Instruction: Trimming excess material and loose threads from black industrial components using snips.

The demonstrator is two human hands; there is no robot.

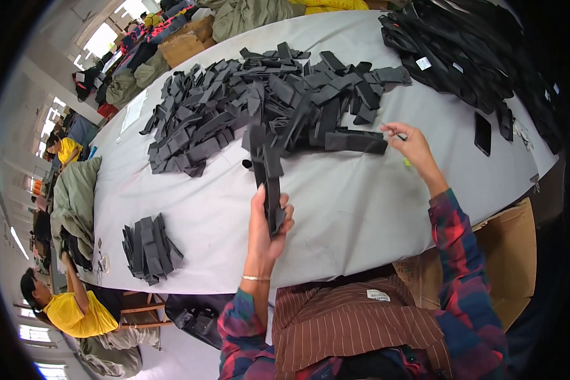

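My left hand [267,221] is wrapped round a few dark grey fabric strips [269,171], held upright over the near middle of the table. Their upper ends overlap the edge of a large heap of similar folded strips [221,95]. My right hand [413,145] is closed in a pinch at the heap's right side, beside the end of a strip lying flat [356,142]. A small dark thing shows between its fingers, too little to name. At the near left of the table lies a small bundle of strips [151,247], apart from the heap.
Black garments [462,54] are piled at the far right of the white-covered table [215,209], with a dark phone [482,134] near them. An open cardboard box [506,259] stands at the near right. A person in yellow [82,313] works at the left.
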